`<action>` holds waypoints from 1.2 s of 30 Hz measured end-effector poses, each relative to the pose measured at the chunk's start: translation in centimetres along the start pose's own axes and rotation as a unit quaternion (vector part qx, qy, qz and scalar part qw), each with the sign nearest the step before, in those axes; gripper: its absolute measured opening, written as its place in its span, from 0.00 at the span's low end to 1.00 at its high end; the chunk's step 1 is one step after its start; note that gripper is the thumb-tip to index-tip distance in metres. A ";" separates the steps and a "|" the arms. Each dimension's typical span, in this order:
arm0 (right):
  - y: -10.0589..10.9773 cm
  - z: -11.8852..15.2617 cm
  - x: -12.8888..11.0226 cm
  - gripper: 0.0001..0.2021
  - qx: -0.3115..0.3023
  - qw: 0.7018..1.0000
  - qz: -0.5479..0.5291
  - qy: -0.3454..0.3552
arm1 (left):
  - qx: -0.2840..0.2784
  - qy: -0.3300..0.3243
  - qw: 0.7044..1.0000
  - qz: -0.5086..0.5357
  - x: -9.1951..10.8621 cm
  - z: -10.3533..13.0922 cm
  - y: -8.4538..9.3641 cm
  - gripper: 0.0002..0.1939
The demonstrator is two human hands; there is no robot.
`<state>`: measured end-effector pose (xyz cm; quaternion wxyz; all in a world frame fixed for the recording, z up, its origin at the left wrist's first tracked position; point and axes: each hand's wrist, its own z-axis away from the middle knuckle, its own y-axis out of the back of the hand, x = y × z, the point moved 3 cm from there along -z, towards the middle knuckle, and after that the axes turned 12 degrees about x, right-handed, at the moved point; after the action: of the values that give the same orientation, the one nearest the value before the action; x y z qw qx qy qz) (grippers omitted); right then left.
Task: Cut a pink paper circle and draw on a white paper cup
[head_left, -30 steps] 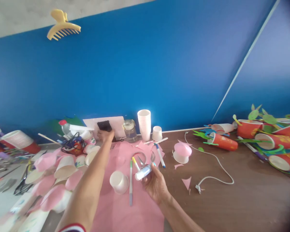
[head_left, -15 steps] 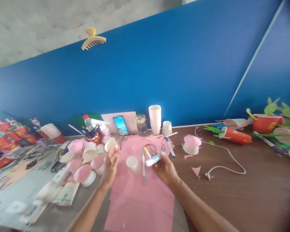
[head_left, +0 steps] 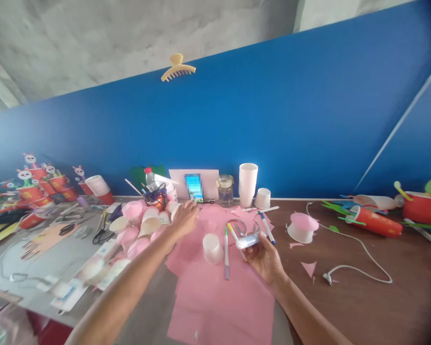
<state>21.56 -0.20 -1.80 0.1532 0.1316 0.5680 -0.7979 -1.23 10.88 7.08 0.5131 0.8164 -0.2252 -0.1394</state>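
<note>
My right hand grips a white-and-blue glue stick, its pale end pointing left. My left hand reaches over the back of the pink paper, beside a white paper cup at the edge of the pile. Its fingers are blurred and partly hidden behind its back, so I cannot tell whether they touch anything. Between my hands another white paper cup stands on the pink paper, a green-tipped marker lying just to its right.
Pink-covered cups crowd the left. Behind stand a phone, a glass jar and a tall cup stack. Rightward are a pink-topped cup, a white cable and a red cup.
My left hand has moved forward and rightward, from beside the cup pile toward the phone. The right hand still holds the glue stick. The view has shifted left, with more wall showing.
</note>
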 end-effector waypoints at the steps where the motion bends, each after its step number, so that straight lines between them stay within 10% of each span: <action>1: 0.0 0.0 0.0 0.08 -0.002 1.000 -0.001 -0.003 | -0.022 -0.010 1.000 -0.014 -0.2 -1.0 -0.2 0.10; 15: 0.0 -0.3 0.5 0.10 0.040 0.998 -0.023 -0.039 | -0.162 0.009 0.979 -0.121 -3.8 -6.5 -5.6 0.14; 36: -0.1 -0.4 0.2 0.09 0.050 0.998 -0.027 -0.037 | -0.153 0.016 0.980 -0.126 -5.4 -9.1 -4.8 0.14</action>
<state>21.34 0.19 -1.97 0.1453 0.0943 0.5247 -0.8335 -0.65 22.44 6.68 0.6136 0.7525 -0.0882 -0.2224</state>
